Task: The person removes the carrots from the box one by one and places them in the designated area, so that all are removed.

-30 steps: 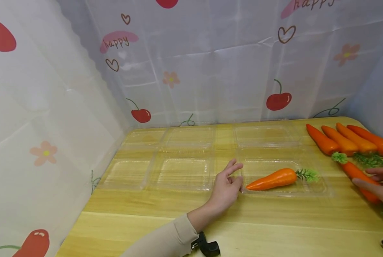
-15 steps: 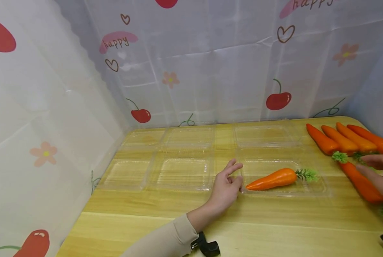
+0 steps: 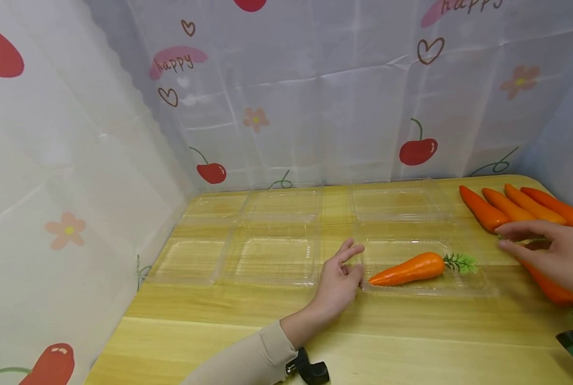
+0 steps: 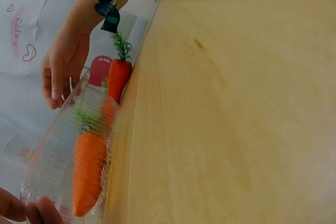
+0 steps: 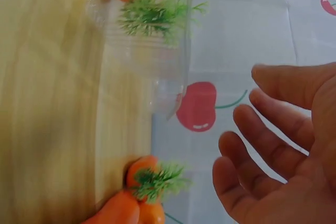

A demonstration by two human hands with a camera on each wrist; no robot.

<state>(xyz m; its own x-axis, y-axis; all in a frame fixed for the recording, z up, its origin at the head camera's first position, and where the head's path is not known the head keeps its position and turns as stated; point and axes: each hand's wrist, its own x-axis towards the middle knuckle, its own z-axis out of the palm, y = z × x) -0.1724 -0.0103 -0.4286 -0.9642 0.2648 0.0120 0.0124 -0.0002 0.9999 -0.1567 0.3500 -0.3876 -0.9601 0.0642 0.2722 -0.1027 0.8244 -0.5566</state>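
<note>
The left hand [image 3: 338, 279] rests relaxed, fingers touching the clear tray [image 3: 484, 286] to steady it; the right hand [image 3: 551, 254] hovers wide, empty, over the loose carrots [image 3: 484, 211].

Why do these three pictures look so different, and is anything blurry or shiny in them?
Head view: soft even light, sharp, faint glare on the clear plastic tray holding the orange toy carrot. Left wrist view: rotated sideways, the wooden table smooth and soft. Right wrist view: also sideways, the open right hand close and slightly blurred.
</note>
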